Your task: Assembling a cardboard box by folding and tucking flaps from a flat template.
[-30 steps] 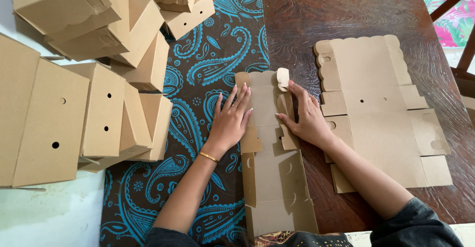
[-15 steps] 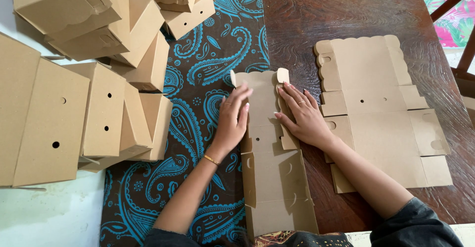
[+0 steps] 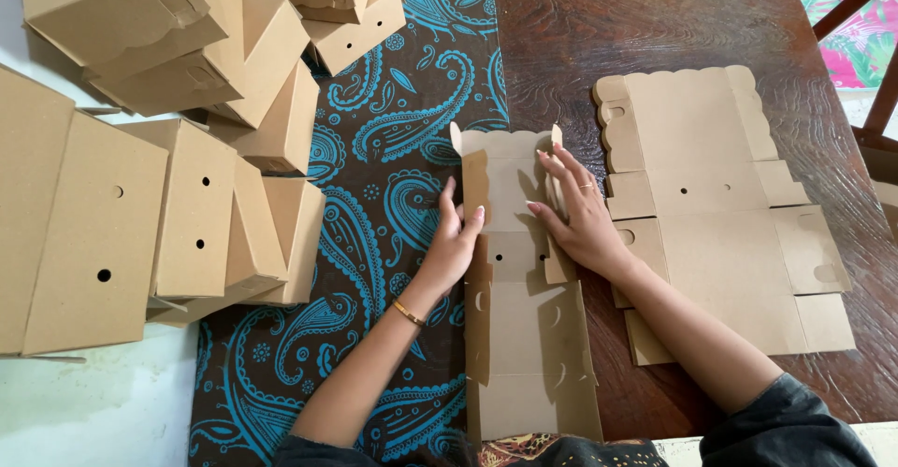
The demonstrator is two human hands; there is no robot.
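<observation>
Dark wooden table (image 3: 655, 18) under everything, blue paisley cloth (image 3: 393, 140) beneath the left hand. Pile of folded cardboard boxes (image 3: 187, 177) well left of the hands; stack of flat cardboard blanks (image 3: 720, 224) just right of them. Cardboard box blank (image 3: 524, 336) lies between both hands, side flaps raised. Left hand (image 3: 454, 243) presses left flap, fingers loosely together; right hand (image 3: 575, 210), fingers spread, holds right flap upright.

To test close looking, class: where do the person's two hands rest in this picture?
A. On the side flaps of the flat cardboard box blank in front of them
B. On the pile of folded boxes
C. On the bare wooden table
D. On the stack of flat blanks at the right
A: the left hand and right hand press the raised side flaps of the cardboard box blank, apart from the folded boxes and the stack of flat blanks.
</observation>
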